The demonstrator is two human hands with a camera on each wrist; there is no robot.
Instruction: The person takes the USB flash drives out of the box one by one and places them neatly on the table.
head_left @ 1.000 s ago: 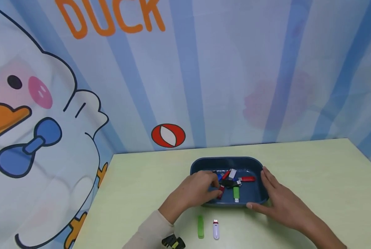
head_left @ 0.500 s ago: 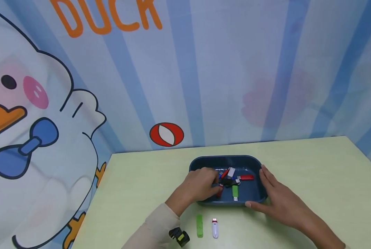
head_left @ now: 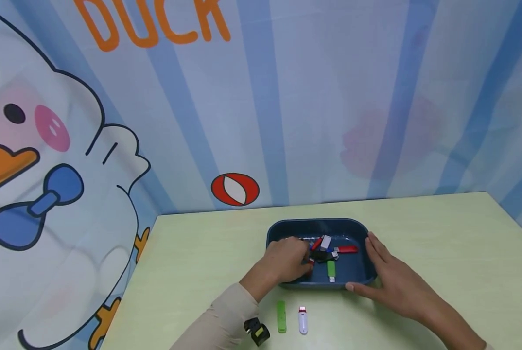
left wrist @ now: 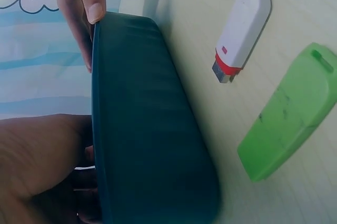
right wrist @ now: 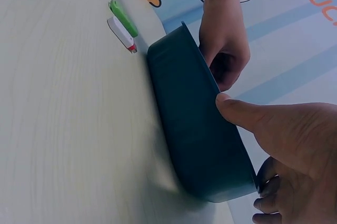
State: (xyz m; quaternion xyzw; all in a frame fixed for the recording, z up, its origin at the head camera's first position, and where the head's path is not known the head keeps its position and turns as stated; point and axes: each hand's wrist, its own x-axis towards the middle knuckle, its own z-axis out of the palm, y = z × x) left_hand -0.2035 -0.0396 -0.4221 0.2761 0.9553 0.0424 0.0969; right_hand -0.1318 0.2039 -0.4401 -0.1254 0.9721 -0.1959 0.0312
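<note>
A dark blue plastic tray point(head_left: 353, 265) stands on the table with several USB sticks inside. My left hand point(head_left: 287, 257) reaches over its left side, fingers bent down into it. The thumb is at a dark red USB stick point(head_left: 312, 261), mostly covered by the hand; I cannot tell whether the fingers pinch it. My right hand point(head_left: 398, 284) holds the tray's right end, thumb at the near rim and fingers along the end wall. Also inside are a green USB stick point(head_left: 331, 270), a red one point(head_left: 347, 249), a white one point(head_left: 325, 242) and black ones point(head_left: 321, 256).
On the table point(head_left: 453, 243) before the tray lie a bright green USB stick point(left wrist: 289, 113) and a white one with a red band point(left wrist: 242, 29), side by side. A printed duck backdrop point(head_left: 313, 97) rises behind the table's back edge.
My left hand has shifted slightly right and deeper into the tray, now covering more of the dark red USB stick. The right hand and the tray hold their place.
</note>
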